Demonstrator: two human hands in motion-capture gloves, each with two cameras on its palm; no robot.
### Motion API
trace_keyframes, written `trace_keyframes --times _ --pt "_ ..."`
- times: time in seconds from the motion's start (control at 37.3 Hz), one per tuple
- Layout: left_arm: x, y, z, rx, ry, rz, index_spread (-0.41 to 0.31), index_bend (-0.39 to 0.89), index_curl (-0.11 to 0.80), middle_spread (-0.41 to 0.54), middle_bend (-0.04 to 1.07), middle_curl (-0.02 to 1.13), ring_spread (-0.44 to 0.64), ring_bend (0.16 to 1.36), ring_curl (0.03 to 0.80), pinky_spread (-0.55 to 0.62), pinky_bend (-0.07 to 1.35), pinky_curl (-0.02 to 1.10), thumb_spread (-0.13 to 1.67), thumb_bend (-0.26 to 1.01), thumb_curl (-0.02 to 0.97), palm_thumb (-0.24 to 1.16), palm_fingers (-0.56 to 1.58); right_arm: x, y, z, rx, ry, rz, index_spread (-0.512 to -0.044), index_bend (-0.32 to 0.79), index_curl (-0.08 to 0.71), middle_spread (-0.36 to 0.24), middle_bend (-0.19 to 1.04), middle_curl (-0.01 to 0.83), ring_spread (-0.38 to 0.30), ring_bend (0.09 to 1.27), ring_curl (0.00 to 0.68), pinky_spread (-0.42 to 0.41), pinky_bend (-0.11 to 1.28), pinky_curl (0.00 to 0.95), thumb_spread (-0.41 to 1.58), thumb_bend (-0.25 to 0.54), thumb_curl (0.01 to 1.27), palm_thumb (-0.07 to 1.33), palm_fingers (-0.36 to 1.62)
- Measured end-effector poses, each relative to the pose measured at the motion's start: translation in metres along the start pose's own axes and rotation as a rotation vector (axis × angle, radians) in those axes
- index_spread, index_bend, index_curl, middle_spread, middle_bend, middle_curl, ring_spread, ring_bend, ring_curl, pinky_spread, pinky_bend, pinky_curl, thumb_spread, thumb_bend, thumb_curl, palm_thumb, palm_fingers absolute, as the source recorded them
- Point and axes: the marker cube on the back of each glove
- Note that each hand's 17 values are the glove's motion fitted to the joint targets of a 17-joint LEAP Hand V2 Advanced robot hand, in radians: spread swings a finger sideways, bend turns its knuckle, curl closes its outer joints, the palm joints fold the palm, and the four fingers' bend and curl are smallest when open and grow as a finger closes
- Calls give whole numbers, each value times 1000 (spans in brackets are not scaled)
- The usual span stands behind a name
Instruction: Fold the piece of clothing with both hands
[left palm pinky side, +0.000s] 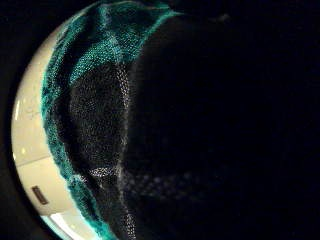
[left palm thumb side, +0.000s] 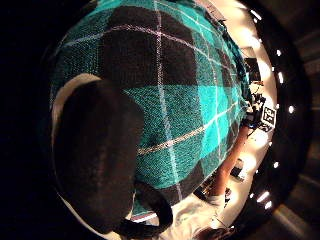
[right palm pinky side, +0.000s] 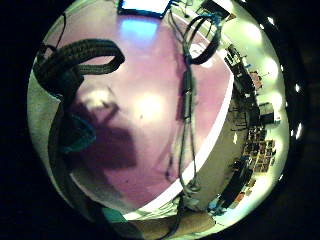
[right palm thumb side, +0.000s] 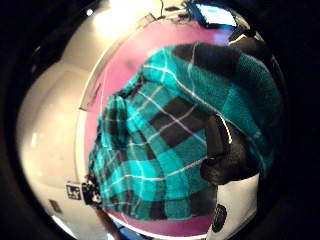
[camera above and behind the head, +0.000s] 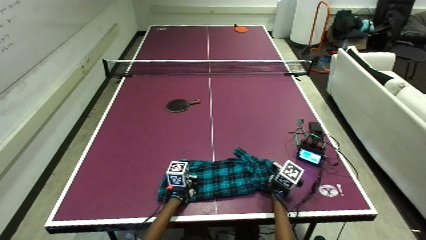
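Both my gloved hands grip a teal-and-black plaid shirt (camera above and behind the head: 223, 178) lying bunched near the near edge of the purple table-tennis table (camera above and behind the head: 133, 145). My left hand (camera above and behind the head: 176, 192) pinches its left end, my right hand (camera above and behind the head: 281, 187) its right end. Open tabletop stretches ahead to the net (camera above and behind the head: 206, 67); a black paddle (camera above and behind the head: 180, 105) lies well apart.

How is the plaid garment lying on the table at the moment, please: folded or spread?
Loosely bunched, not neatly folded: the plaid garment lies rumpled with uneven edges, one hand at each end.
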Motion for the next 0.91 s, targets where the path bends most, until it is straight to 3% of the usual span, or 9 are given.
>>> trace_keyframes --times 0.05,0.13,0.32,0.46,0.59,0.72,0.83,0.91 --pt "12 -2 1 -34 3 4 -22 175 398 81 167 357 335 556 308 429 411 366 1338 -8 139 31 180 -3 -5 10 -68 -79 7 -315 7 148 -228 539 497 -203 954 492 -184 608 398 1208 92 294 764 1030" --pt "24 -8 1 -47 -4 7 -25 174 397 88 168 351 351 551 303 445 403 361 1349 -5 141 35 182 -17 -29 24 -51 -209 -3 -317 29 146 -231 536 500 -213 950 502 -226 615 411 1176 111 317 839 1073" --pt "26 -10 -15 7 119 32 -27 176 396 90 173 341 371 549 296 462 397 356 1378 0 147 47 219 -105 -22 -25 -16 -396 -154 -315 40 137 -239 528 499 -229 926 504 -277 630 430 1099 85 348 894 1106" --pt "6 -10 -49 205 244 46 -29 121 372 71 173 335 314 593 302 415 443 364 1394 10 158 82 343 -171 8 -46 -36 -369 -304 -315 47 133 -241 521 498 -235 913 501 -291 623 432 1055 55 370 909 1112" --pt "-29 3 -87 371 330 4 -42 94 342 33 214 350 195 661 321 318 441 366 1417 20 164 112 484 -250 55 -45 -75 -285 -484 -322 56 134 -243 505 495 -233 905 501 -297 616 433 1020 26 390 921 1118" --pt "-79 -20 -69 439 451 -49 -59 111 326 -6 242 371 115 663 331 240 418 369 1441 28 171 136 557 -309 112 -25 -112 -189 -618 -324 60 137 -243 494 493 -233 898 501 -302 597 430 997 1 410 934 1114" --pt "-99 -12 -70 448 456 -91 -73 119 321 -32 252 384 75 648 334 201 396 369 1466 36 176 156 595 -345 142 9 -69 -77 -700 -326 61 140 -243 489 493 -235 884 498 -309 586 428 986 -13 422 941 1117" --pt "-105 -5 -71 451 439 -111 -78 124 319 -42 245 392 58 635 335 180 388 372 1486 42 179 167 605 -350 170 -5 -47 -55 -756 -326 59 141 -243 487 493 -236 881 498 -306 578 428 980 -17 430 944 1119"
